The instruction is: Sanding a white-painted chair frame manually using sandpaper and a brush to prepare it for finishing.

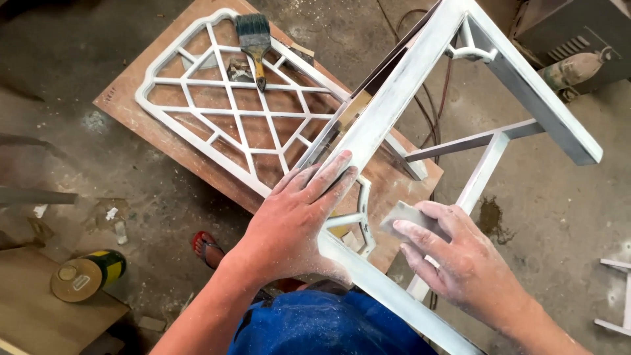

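Note:
A white-primed wooden chair frame [420, 72] stands tilted in front of me, its rails running from the top right down to my lap. My left hand [299, 220] rests flat on a rail of the frame, fingers spread and dusted white. My right hand [457, 260] grips a small grey piece of sandpaper [404, 215] between thumb and fingers, just right of the frame's curved bracket [361, 220].
A white lattice panel [223, 105] lies on a brown board [125, 98] on the floor, with a paintbrush [255, 43] on top. A yellow-and-black can [85, 275] sits on a board at lower left. A red sandal [205, 246], cables and a machine [578, 66] are nearby.

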